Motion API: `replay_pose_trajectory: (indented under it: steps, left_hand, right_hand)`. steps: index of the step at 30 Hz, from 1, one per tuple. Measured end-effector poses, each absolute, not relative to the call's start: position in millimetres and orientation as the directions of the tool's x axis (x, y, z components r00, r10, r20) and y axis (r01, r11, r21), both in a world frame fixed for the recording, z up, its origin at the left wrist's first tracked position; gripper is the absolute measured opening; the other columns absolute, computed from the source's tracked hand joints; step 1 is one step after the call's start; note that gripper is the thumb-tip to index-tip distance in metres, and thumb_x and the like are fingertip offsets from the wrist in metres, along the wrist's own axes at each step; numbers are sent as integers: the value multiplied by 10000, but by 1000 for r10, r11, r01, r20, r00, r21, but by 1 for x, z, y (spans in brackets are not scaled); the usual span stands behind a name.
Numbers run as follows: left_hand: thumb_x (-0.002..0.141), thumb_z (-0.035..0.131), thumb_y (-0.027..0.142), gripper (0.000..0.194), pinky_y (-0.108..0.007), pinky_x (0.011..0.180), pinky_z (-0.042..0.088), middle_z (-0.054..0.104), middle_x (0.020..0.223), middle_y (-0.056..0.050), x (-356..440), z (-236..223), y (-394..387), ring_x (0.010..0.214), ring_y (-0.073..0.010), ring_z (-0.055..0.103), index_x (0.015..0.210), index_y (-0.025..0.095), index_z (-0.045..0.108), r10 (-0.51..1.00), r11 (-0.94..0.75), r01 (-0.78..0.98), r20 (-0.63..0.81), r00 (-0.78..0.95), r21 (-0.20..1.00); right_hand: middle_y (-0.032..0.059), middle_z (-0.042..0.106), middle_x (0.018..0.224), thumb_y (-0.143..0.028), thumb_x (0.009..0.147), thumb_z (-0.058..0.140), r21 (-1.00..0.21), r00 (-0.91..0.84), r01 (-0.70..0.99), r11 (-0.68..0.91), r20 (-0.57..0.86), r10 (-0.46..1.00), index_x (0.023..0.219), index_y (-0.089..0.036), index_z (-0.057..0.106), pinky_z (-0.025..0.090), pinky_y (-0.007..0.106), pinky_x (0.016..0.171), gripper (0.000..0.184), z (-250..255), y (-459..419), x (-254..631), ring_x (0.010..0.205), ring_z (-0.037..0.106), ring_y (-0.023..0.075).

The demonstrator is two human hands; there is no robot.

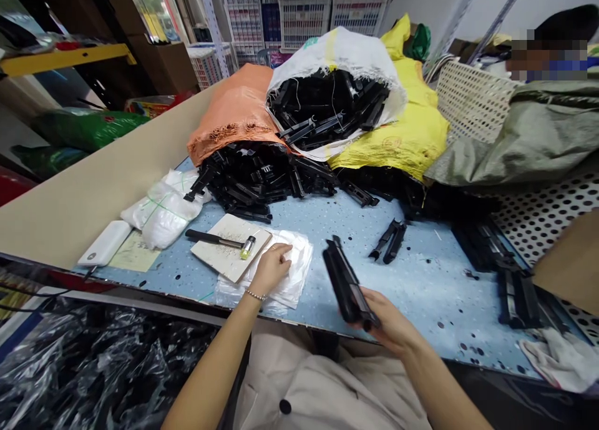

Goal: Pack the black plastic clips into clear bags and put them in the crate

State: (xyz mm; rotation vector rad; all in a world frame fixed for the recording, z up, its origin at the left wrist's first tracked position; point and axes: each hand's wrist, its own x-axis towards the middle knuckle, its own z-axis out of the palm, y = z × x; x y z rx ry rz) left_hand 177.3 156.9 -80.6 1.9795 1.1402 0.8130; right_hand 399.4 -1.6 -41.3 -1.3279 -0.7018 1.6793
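My right hand (386,321) grips a long black plastic part (349,280), possibly two laid side by side, tilted above the table's front edge. My left hand (272,269) rests on a stack of thin white plastic bags (299,261), fingers curled together on the top bag. Beside it lies a wooden board (224,259) with a hammer (218,238) on it, black-handled, with a yellowish clear head. Two more black plastic parts (390,239) lie on the blue table (421,280) to the right of the held part.
Orange (238,105), white (337,49) and yellow (412,118) woven sacks stand at the back, black parts spilling out. At left are a white plastic bundle (163,208) and a white device (105,243). More black parts (515,286) lie at right, near a cloth (561,358). Another person (561,43) is behind.
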Motion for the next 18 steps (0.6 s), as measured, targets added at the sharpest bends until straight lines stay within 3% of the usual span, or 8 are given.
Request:
replay_pose_trajectory:
  steps: [2, 5, 9, 13, 18]
  left_hand:
    - [698, 538, 40, 444, -295, 724, 542, 670, 1077, -78, 173, -80, 161, 699, -132, 612, 1104, 165, 668, 894, -372, 469, 173, 413, 801]
    - [694, 499, 9, 512, -361, 874, 523, 623, 1189, -121, 161, -75, 164, 953, -205, 632, 1171, 141, 630, 910, -370, 514, 191, 368, 774]
    - [762, 423, -6, 579, -431, 1083, 390, 523, 1348, -144, 155, -60, 148, 1273, -243, 471, 1316, 136, 516, 838, -528, 535, 304, 452, 659]
    - [818, 379, 5, 602, -374, 1082, 417, 497, 1387, -121, 161, -48, 117, 1291, -207, 465, 1394, 173, 428, 697, -695, 428, 397, 597, 578]
    - [858, 368, 31, 576, -399, 1103, 395, 502, 1384, -110, 151, -55, 116, 1299, -214, 458, 1409, 193, 411, 779, -626, 542, 469, 415, 560]
  right_hand:
    - [39, 681, 724, -394, 735, 698, -747, -194, -408, -524, -490, 850, 848, -158, 676, 466, 225, 518, 263, -46, 28, 372, 577, 593, 130]
    - [13, 674, 671, -289, 679, 757, -670, -286, -410, -619, -550, 785, 763, -140, 686, 500, 200, 523, 186, -60, 55, 354, 536, 589, 104]
    - [28, 684, 667, -193, 699, 745, -585, -397, -454, -672, -543, 740, 810, -102, 693, 504, 158, 486, 153, -75, 60, 360, 506, 603, 90]
    - [49, 688, 704, -227, 774, 685, -480, -443, -563, -672, -512, 736, 877, -90, 681, 458, 91, 427, 172, -83, 54, 364, 502, 582, 55]
    - [43, 670, 757, -205, 879, 586, -240, -492, -766, -596, -376, 785, 993, -94, 653, 467, 59, 428, 172, -100, 33, 367, 539, 547, 39]
